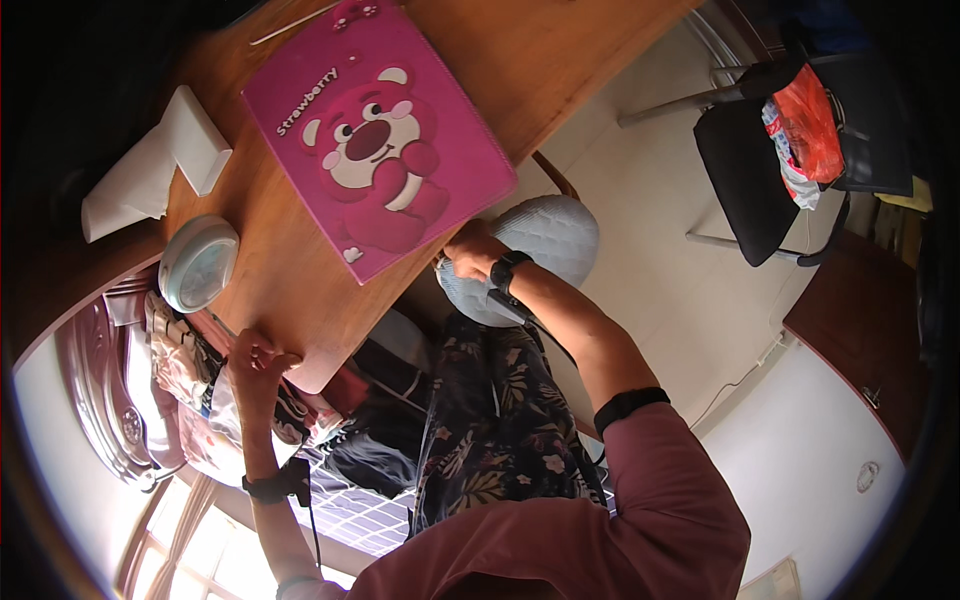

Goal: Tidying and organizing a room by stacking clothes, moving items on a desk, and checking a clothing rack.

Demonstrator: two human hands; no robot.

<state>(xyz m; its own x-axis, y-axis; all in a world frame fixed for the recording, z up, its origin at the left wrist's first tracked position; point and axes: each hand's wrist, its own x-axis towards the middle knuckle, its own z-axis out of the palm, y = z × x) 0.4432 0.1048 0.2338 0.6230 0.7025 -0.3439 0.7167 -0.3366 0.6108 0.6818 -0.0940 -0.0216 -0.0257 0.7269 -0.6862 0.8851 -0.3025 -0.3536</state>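
Note:
My left hand (256, 364) is at the near corner of the wooden table (292, 300), thumb and fingers bent and apart. I see nothing held in it. My right hand (471, 251) is curled at the edge of a pale blue-grey quilted cushion (551, 232) on a wooden chair, close beside the table edge. Its fingertips are hidden, so I cannot tell whether it grips the chair. Between and beyond my hands lies a flat pink case (442, 142) with a raised cartoon bear and lettering. Its near corner reaches the table's edge.
A round pale green container (199, 262), a white box (193, 142) and a white paper roll (124, 191) stand at the table's left. A thin white stick (292, 24) lies beyond the case. Piled clothes (180, 352) are at left. A black chair (742, 180) holds a red plastic bag (810, 127).

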